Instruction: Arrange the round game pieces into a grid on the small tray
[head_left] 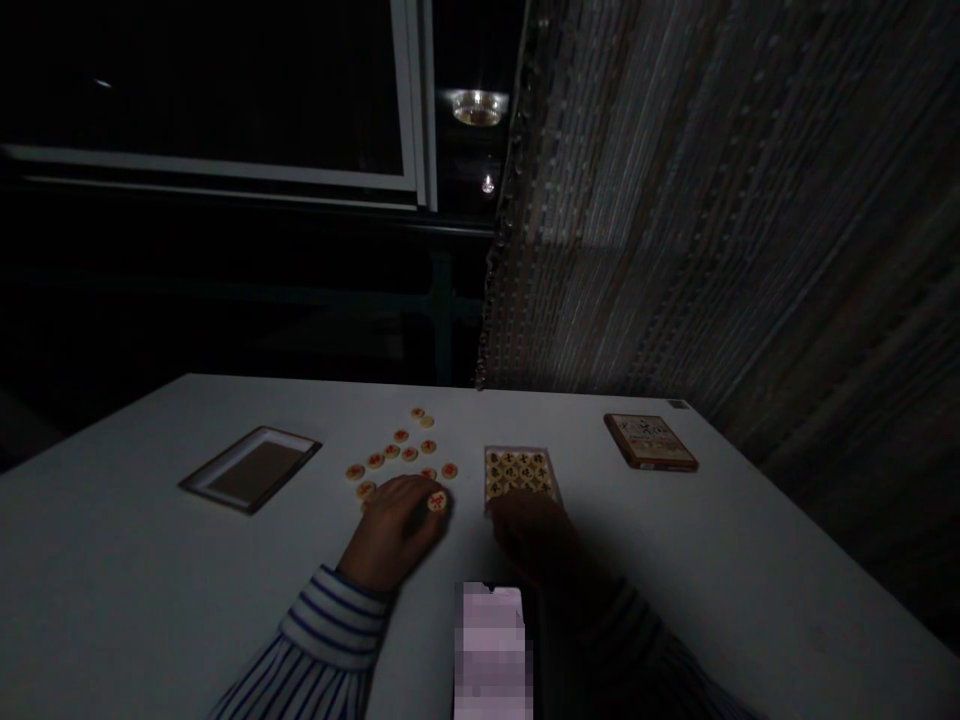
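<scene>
Head view: a dim white tabletop (135,530) fills the lower half, its near edge out of sight.
Left hand (390,535): thumb and forefinger tips appear closed on one red-marked disc (437,501), its face showing; the other fingers curl downward.
Right hand (544,545): bent over the near side of a tray (553,475), deep in shadow; whether its fingers grip anything cannot be made out.
Disc to tray: the tray sits right of the held disc and slightly toward the far edge, a narrow strip of tabletop between; the right hand is nearer to it. The disc is round, without a long axis; the tray's is uncertain, its near end being covered.
Black-marked discs (525,473): in rows inside the tray, faces up.
Loose red-marked discs (391,452): scattered beyond the left hand, toward the far edge.
Tabletop sides: a shallow box half (255,472) lies toward the left edge, a printed box piece (652,443) near the far right corner, a phone (491,650) toward the near edge.
Room: dark, with a stringy curtain (675,200), a window frame (416,100) and a lit lamp (477,108) beyond.
</scene>
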